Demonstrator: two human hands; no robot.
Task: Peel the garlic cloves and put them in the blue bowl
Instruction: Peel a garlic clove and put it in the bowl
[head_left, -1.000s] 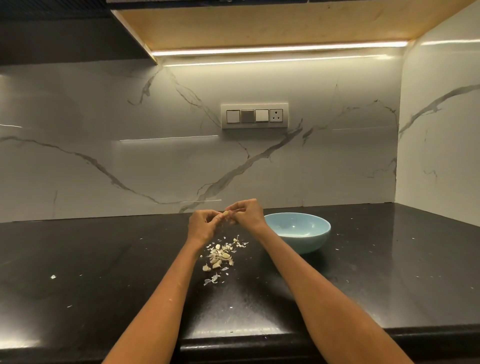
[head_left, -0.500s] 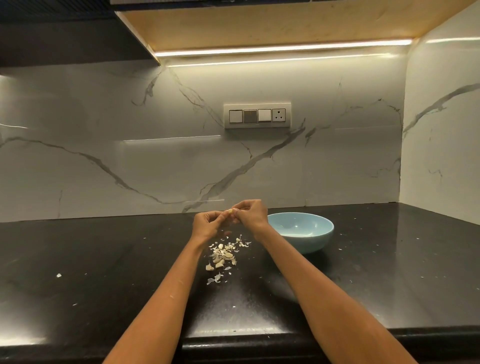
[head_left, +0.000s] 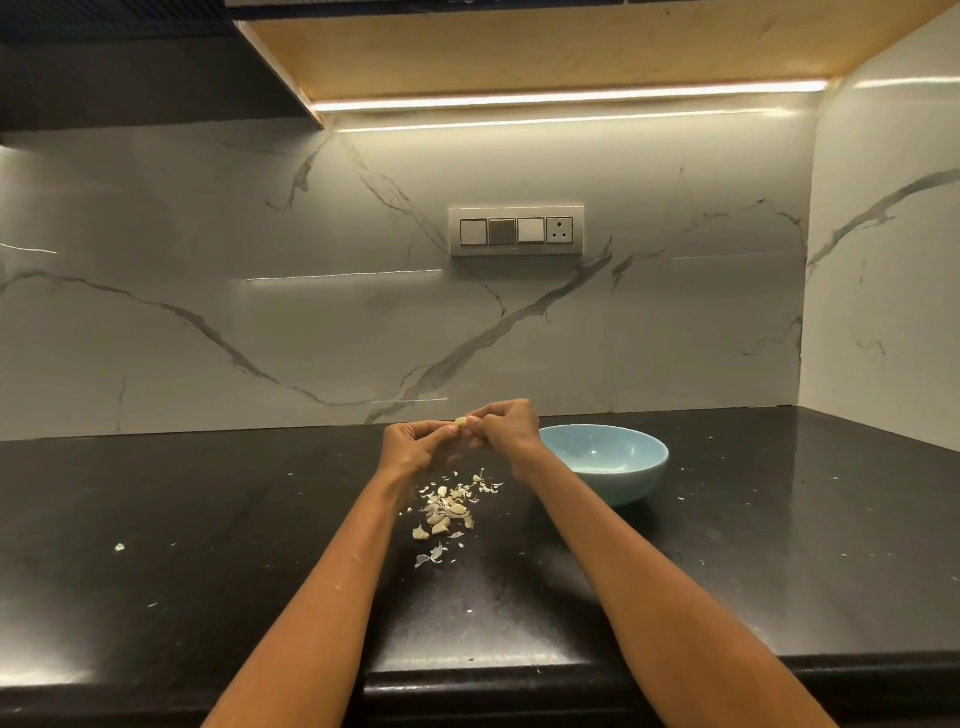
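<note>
Now garlic clove (head_left: 461, 422) between both grips

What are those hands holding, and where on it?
A garlic clove, pinched at its two ends between the fingers of the left hand and right hand.

Two hands are showing, the left hand (head_left: 413, 447) and the right hand (head_left: 506, 428), and together they are pinching one clove (head_left: 461, 422) between their fingertips. One bowl (head_left: 605, 462) is sitting on the one counter (head_left: 779, 545). One heap (head_left: 449, 506) of cloves and skins is lying below the hands; about four or five cloves are showing in it, though the exact number cannot be told among the many thin skin scraps. One larger scrap (head_left: 119, 546) is lying alone far to the left. On the wall, one panel (head_left: 516, 231) is carrying three switches and one socket. One light strip (head_left: 569, 98) is glowing above.
</note>
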